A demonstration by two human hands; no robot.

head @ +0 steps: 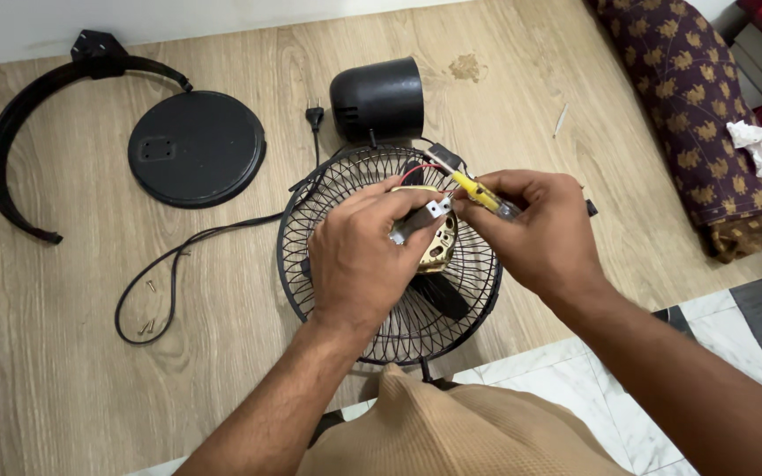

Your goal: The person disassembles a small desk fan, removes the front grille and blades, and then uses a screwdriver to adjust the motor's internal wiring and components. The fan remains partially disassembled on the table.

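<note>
Two hands work over a black fan grille (pixel 346 189) on the wooden table (pixel 63 353). Left hand (pixel 359 260) pinches a small white connector (pixel 438 208) above the motor (pixel 438 242); right hand (pixel 544 234) is closed around a yellow screwdriver (pixel 478 194), its tip at the connector.

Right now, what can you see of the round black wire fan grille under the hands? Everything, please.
The round black wire fan grille lies flat on the light wood-look floor, its thin metal-looking ribs fanning out from the middle to a circular rim. A brass-coloured motor part and a dark blade show at its centre. The left hand and right hand hover above it, hiding much of the mesh. A black power cord runs off from its left edge. Its near rim reaches the white tiles.
</note>
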